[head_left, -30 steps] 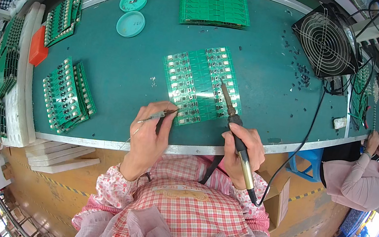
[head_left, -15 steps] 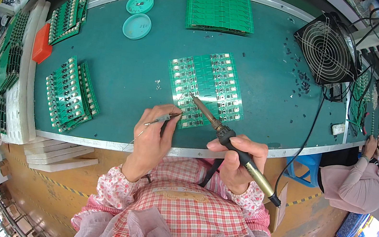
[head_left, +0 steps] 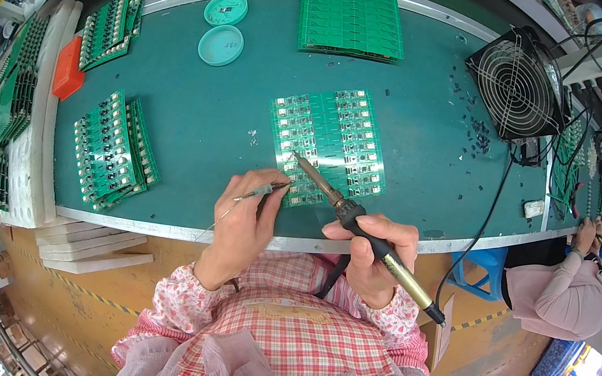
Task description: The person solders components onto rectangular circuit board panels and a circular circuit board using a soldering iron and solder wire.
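A green circuit board panel (head_left: 331,138) with rows of small parts lies on the green-topped bench in front of me. My right hand (head_left: 376,256) grips a soldering iron (head_left: 384,255) by its black and gold handle. Its tip meets the panel's left half, or hovers just over it; I cannot tell which. At the panel's lower left corner, my left hand (head_left: 246,203) is closed on a slim grey holder (head_left: 258,192) with a dark end, and a thin wire, which looks like solder, trails behind it. The fingertips are close to the panel's edge.
A stack of bare green panels (head_left: 352,18) lies at the back. Populated panels (head_left: 114,150) lean at the left by a red box (head_left: 69,69). Two turquoise dishes (head_left: 221,44) stand behind. A black fan (head_left: 517,84), scattered black parts (head_left: 481,136) and the iron's cable (head_left: 494,207) are on the right; a co-worker (head_left: 563,290) sits beyond.
The iron's tip has moved left and slightly toward me over the panel. My left hand stays nearly in place, and the wire that reached over the panel no longer shows there.
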